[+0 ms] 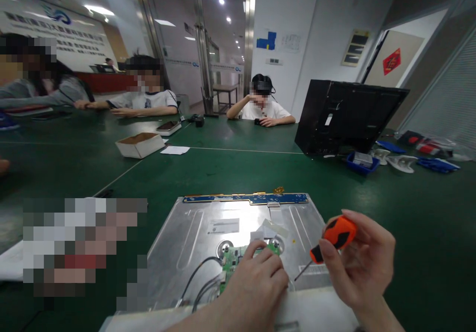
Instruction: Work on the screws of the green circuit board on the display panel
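Observation:
A flat metal-backed display panel (193, 243) lies in front of me, with a green circuit board (231, 262) on its back. Over this board my left hand (256, 282) is bent, its fingers curled close together onto it; the fingertips are partly hidden. My right hand (366, 262) grips an orange and black screwdriver (336, 235) between thumb and fingers. The thin shaft slants down to the left, its tip close to the panel by my left hand. Black cables (203, 265) run from the board's left side. A long blue circuit strip (238, 199) lines the panel's far edge.
On the green table (230, 171) stand a black monitor (349, 116), an open white box (139, 146) and a blue tray (362, 163) of parts. Several people sit across and at the left. A blurred patch (82, 243) covers the near left.

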`<state>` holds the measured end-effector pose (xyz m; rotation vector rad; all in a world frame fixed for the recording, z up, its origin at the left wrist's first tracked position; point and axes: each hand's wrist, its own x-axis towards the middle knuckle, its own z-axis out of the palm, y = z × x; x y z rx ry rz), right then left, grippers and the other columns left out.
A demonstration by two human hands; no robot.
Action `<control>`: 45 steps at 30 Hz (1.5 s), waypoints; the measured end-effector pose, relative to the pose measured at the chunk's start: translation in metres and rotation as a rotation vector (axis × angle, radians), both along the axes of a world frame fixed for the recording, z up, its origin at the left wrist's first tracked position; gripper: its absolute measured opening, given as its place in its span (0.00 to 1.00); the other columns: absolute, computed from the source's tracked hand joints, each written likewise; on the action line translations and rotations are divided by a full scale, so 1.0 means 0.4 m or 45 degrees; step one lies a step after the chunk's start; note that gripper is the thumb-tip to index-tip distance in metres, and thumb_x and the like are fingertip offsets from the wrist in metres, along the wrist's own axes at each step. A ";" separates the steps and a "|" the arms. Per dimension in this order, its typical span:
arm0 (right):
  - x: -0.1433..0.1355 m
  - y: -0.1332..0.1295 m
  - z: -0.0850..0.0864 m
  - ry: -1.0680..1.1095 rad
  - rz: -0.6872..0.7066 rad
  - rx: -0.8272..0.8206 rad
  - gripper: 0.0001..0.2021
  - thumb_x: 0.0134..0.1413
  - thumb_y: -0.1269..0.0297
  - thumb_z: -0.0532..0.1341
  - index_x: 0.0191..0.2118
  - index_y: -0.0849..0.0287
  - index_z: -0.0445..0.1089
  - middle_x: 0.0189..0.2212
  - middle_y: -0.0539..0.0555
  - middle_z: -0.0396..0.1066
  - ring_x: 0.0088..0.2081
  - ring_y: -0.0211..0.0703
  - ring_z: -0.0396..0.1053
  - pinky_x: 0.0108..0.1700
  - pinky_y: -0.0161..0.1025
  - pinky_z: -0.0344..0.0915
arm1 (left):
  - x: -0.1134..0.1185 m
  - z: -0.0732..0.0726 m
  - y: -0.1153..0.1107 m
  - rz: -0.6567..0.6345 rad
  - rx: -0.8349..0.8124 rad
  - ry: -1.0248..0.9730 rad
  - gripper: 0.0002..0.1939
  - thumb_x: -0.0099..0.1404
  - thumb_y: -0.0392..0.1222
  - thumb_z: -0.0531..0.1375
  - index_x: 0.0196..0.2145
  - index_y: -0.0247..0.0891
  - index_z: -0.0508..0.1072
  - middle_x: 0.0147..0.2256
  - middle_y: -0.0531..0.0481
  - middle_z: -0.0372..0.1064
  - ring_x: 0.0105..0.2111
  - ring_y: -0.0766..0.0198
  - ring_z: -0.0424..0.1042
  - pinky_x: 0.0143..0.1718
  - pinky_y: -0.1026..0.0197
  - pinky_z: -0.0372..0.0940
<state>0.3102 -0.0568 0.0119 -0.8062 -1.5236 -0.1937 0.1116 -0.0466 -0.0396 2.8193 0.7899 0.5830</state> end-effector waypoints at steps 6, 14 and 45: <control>-0.011 -0.050 -0.030 0.088 0.065 -0.076 0.31 0.58 0.75 0.67 0.65 0.53 0.65 0.43 0.52 0.71 0.37 0.38 0.75 0.34 0.33 0.74 | 0.000 0.009 -0.004 0.018 -0.073 -0.045 0.03 0.66 0.35 0.62 0.34 0.40 0.72 0.35 0.51 0.75 0.38 0.56 0.70 0.61 0.46 0.54; -0.033 -0.054 -0.070 0.139 0.097 -0.043 0.28 0.61 0.74 0.65 0.65 0.51 0.64 0.38 0.51 0.71 0.36 0.42 0.74 0.33 0.38 0.72 | -0.003 0.014 -0.007 0.043 -0.084 -0.069 0.03 0.64 0.34 0.61 0.36 0.40 0.72 0.37 0.50 0.75 0.38 0.56 0.71 0.59 0.45 0.56; -0.034 -0.061 -0.101 -0.068 0.130 -0.211 0.25 0.62 0.68 0.65 0.63 0.52 0.64 0.45 0.60 0.76 0.44 0.52 0.78 0.40 0.49 0.80 | -0.007 0.014 -0.012 0.028 -0.083 -0.020 0.04 0.68 0.35 0.62 0.40 0.41 0.72 0.43 0.49 0.77 0.46 0.53 0.73 0.63 0.44 0.53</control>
